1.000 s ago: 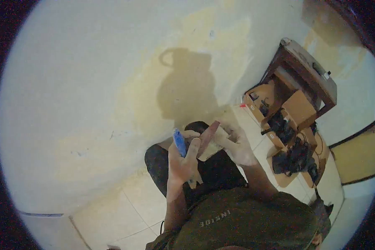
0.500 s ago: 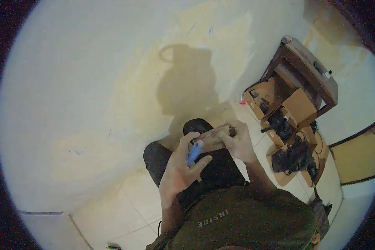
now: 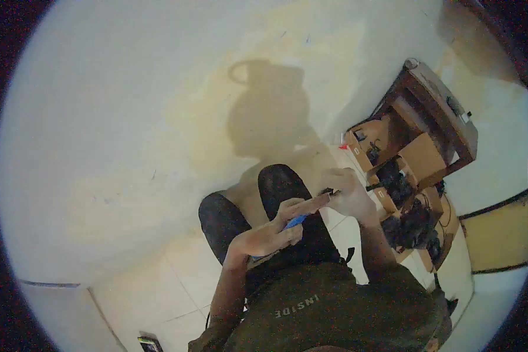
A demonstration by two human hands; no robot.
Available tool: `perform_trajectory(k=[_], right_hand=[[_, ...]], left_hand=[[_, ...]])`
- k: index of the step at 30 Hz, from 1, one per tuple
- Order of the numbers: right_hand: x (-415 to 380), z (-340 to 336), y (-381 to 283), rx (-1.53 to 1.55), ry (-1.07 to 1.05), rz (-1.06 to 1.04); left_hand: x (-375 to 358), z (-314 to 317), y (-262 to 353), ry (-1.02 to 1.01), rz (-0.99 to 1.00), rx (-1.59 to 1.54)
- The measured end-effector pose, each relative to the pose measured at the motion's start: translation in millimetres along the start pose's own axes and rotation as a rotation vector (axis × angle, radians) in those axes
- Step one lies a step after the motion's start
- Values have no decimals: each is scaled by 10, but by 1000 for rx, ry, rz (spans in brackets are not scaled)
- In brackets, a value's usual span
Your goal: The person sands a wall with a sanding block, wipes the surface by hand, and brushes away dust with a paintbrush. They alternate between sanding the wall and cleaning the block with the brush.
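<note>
Left hand [image 3: 270,237] is gripping the blue tool [image 3: 295,222] above the lap, fingers also holding a flat brownish piece [image 3: 312,206]. Right hand [image 3: 352,196] is curling at that piece's right end; can't tell if it's gripping. Dark trouser knees [image 3: 276,179] are sitting beyond. Cardboard boxes [image 3: 426,156] are standing off right, near the wall [image 3: 129,105].

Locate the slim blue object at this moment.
In the head view, right of and below centre, the slim blue object is in the bare left hand, over the black fabric trousers.
</note>
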State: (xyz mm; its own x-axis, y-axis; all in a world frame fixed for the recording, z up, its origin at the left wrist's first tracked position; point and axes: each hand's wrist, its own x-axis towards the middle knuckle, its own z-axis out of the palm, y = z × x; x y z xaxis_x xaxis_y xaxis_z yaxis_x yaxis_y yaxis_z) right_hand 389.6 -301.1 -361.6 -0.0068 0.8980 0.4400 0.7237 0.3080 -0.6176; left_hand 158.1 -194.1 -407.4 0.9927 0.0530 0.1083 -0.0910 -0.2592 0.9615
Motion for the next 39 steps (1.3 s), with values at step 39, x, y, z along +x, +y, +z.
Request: perform_trajectory(k=[39], right_hand=[[-346,1167,-185,758,76,335]], left_hand=[[464,231,377,1195,-34,-20]])
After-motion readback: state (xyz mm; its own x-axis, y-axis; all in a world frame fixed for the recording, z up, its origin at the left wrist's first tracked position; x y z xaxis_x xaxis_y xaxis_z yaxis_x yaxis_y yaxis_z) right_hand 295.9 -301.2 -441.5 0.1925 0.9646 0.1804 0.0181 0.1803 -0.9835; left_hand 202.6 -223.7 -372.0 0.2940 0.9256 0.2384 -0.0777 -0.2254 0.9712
